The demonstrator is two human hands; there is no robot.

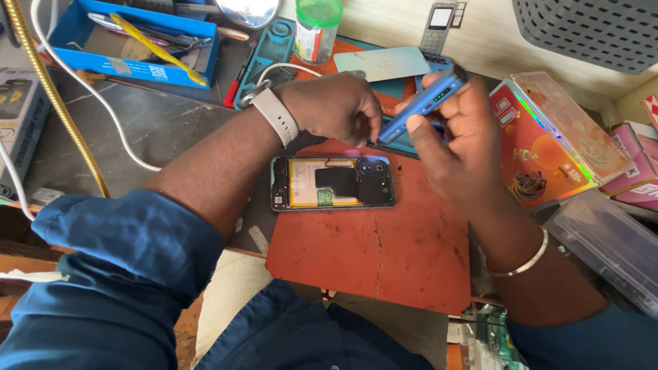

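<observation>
An opened smartphone (333, 183) lies back-up on a red work mat (384, 247), its yellow battery and dark boards exposed. Above its right end, my right hand (456, 147) grips a blue pen-shaped electric screwdriver (425, 103), tilted with the tip down to the left. My left hand (336, 106), with a white watch strap on the wrist, pinches at the screwdriver's tip with curled fingers. The tip itself is hidden behind those fingers.
A blue tray (133, 65) of tools sits at the back left, with a white cable (103, 109) and a brass gooseneck (58, 103). A green-lidded jar (317, 31), a phone back cover (384, 63), a keypad phone (439, 24) and orange boxes (541, 144) stand behind and right.
</observation>
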